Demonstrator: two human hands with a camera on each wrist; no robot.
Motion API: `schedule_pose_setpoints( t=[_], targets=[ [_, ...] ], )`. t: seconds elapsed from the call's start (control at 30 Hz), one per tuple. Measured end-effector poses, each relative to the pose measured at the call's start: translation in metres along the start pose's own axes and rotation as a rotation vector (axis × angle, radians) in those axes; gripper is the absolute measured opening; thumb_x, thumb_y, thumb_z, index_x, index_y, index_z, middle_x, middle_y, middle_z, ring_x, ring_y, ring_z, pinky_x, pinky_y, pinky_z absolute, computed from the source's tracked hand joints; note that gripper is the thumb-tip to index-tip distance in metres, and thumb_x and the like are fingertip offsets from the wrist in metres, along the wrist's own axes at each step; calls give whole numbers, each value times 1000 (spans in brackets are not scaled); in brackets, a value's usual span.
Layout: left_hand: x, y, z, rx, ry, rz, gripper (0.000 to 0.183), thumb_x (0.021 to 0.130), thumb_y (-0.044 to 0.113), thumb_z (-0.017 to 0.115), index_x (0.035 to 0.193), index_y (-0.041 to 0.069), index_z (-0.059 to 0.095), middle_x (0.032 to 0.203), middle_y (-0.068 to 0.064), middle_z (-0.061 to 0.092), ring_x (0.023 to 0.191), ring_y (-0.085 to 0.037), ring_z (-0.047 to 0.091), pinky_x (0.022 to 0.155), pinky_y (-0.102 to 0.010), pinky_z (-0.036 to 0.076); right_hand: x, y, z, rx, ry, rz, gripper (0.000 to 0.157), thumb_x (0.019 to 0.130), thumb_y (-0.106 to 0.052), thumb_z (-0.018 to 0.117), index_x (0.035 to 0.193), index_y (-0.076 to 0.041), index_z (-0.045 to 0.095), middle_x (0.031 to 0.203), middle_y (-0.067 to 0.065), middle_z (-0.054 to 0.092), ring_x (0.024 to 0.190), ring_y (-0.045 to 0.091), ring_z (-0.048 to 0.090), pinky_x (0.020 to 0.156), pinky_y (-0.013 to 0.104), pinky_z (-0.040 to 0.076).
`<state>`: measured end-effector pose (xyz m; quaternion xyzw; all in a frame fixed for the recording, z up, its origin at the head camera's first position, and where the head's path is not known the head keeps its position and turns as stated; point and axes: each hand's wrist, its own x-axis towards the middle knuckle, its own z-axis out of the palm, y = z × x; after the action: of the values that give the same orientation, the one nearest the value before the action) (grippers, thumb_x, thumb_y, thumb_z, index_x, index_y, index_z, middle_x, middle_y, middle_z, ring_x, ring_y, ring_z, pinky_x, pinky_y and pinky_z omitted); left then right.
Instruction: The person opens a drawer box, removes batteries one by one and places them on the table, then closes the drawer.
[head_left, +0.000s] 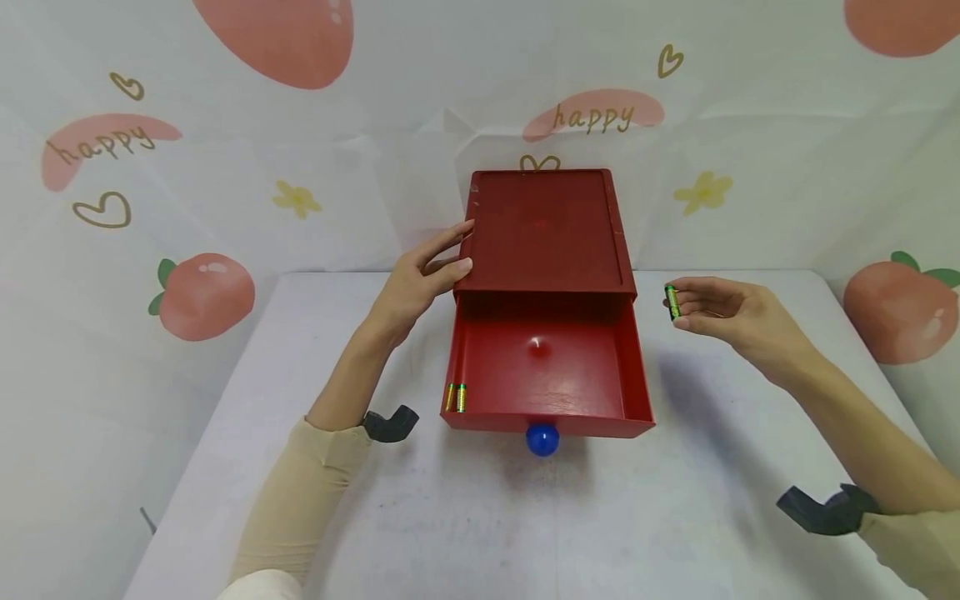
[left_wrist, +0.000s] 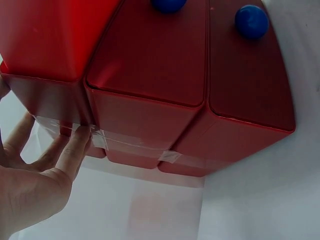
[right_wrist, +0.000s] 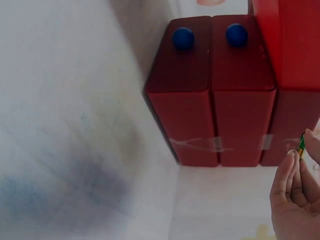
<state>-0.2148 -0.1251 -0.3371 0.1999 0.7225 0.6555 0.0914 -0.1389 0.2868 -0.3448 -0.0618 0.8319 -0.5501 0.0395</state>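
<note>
A red drawer cabinet (head_left: 543, 233) stands at the back of the table with its top drawer (head_left: 570, 367) pulled out toward me. Two small green-and-gold batteries (head_left: 461, 398) lie side by side in the drawer's front left corner. My left hand (head_left: 412, 287) rests against the cabinet's left side, fingers spread; the left wrist view shows its fingertips on the taped side wall. Right of the cabinet, my right hand (head_left: 738, 321) pinches another green battery (head_left: 672, 302) between thumb and fingers, held above the table.
A blue ball knob (head_left: 542, 439) sticks out from the open drawer's front. Two lower drawers with blue knobs (left_wrist: 251, 22) are closed. Behind the cabinet hangs a white printed cloth (head_left: 405, 108). The white table (head_left: 480, 525) extends in front.
</note>
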Motion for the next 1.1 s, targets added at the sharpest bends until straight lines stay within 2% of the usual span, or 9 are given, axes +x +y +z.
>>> schedule_pose_setpoints(
  t=[0.27, 0.5, 0.8, 1.1],
  targets=[
    [1, 1, 1, 0, 4, -5, 54, 97, 24, 64, 149, 28, 48, 151, 1, 43, 127, -26, 53, 100, -39, 50, 3, 20, -3, -4, 22, 30, 42, 91, -8, 72, 131, -6, 62, 99, -10, 71, 89, 4, 66, 81, 14, 52],
    [0, 2, 1, 0, 6, -6, 54, 97, 24, 64, 149, 27, 48, 151, 1, 43, 127, -26, 53, 100, -39, 50, 7, 33, -1, 13, 8, 46, 45, 91, -7, 73, 133, -4, 60, 100, -11, 71, 89, 5, 66, 79, 15, 53],
    [-5, -1, -3, -22, 28, -21, 53, 98, 22, 63, 148, 28, 49, 150, 2, 44, 126, -26, 54, 100, -38, 50, 11, 38, 5, -71, -23, 37, 47, 90, -14, 74, 134, -3, 60, 97, -8, 71, 89, 6, 67, 78, 15, 53],
    [0, 1, -1, -13, 13, -14, 52, 97, 25, 65, 147, 30, 51, 149, 3, 44, 126, -24, 54, 103, -39, 48, 9, 60, 4, -98, -48, -19, 48, 91, -15, 74, 134, -2, 59, 97, -9, 72, 87, 1, 68, 78, 11, 51]
  ],
)
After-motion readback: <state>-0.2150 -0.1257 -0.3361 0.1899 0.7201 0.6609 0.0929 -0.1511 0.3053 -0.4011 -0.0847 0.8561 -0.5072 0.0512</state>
